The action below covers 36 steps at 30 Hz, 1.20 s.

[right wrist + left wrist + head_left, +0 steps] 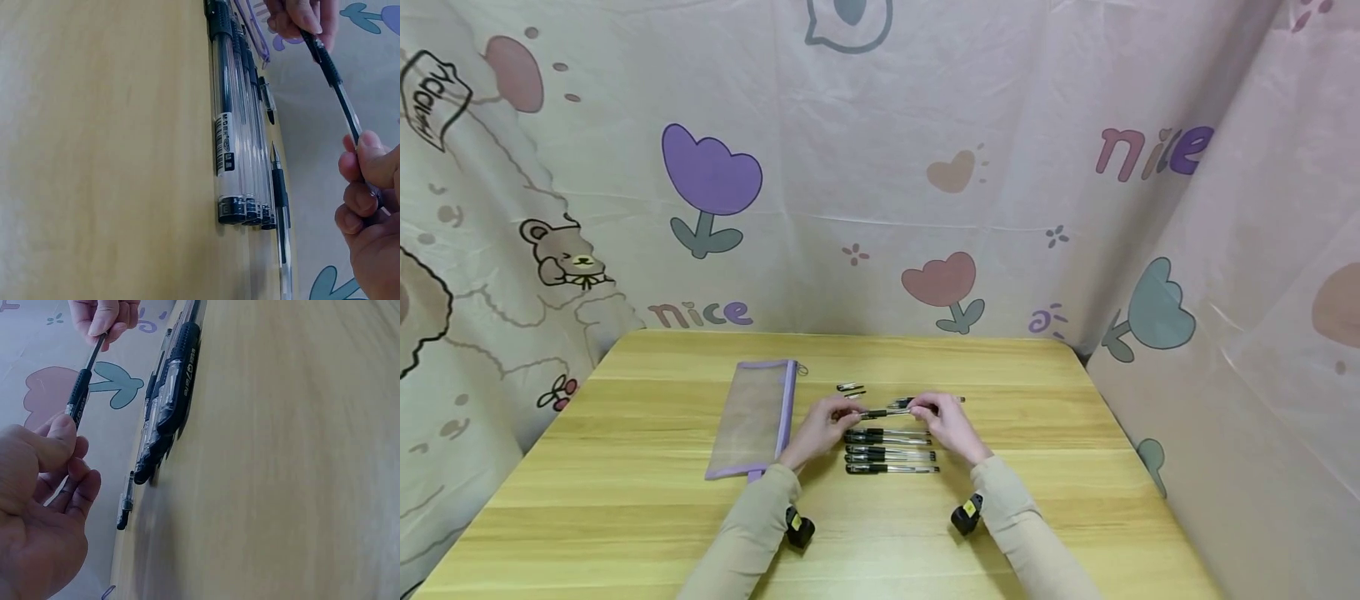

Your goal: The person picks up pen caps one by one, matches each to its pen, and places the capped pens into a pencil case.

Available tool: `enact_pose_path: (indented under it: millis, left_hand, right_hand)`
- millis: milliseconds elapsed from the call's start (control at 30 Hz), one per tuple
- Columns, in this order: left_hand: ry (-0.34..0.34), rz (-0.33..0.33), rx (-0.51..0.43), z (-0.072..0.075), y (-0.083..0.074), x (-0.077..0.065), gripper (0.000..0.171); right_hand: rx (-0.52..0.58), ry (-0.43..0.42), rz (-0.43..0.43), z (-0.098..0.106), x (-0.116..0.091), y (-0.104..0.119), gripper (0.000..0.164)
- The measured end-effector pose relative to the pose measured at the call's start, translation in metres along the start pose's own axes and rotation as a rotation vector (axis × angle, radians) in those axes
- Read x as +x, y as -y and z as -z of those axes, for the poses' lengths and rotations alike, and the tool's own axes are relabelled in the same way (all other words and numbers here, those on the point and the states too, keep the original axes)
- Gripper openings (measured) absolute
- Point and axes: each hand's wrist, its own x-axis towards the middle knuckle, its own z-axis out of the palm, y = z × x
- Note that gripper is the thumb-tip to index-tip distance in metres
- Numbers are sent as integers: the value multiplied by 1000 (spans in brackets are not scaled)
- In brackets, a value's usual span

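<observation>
A clear-barrelled gel pen with a black grip point(874, 414) is held level above the table between both hands. My left hand point(818, 430) pinches its cap end between thumb and fingers, covering that tip. At the other end of the barrel, my right hand point(947, 427) grips with thumb and curled fingers. Just below lie several capped gel pens point(891, 469) side by side in a row, their black cap ends to the left. An uncapped pen point(279, 187) with a bare metal tip lies beyond the row in the right wrist view. Small loose pen caps point(848, 387) lie farther back.
Left of the hands, a mesh zip pouch point(748, 421) with purple edging lies flat on the wooden table point(625, 500). Patterned cloth point(850, 167) hangs behind the table and along both sides. A black camera sits on each wrist.
</observation>
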Motion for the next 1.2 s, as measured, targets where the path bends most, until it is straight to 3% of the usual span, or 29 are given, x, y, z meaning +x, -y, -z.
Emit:
enact_pose_path:
  millis: [367,633,800,1067,1200]
  left_hand:
    - [-27,-22,11,1,1,-2,18]
    - [25,41,-11,7,-2,1,20]
    - [37,80,-24,9,1,0,20]
    - [-11,107,-49,8,6,1,18]
    - [-75,142,-28,5,7,3,15]
  right_hand:
    - [60,17,-32,-5,-2,-2,14]
    - [93,64,18,0,-3,-11,18]
    - [105,80,-2,4,-5,-16,21]
    - [149,75,-89,6,-7,-22,19]
    - [144,68,-116,5,-6,-25,16]
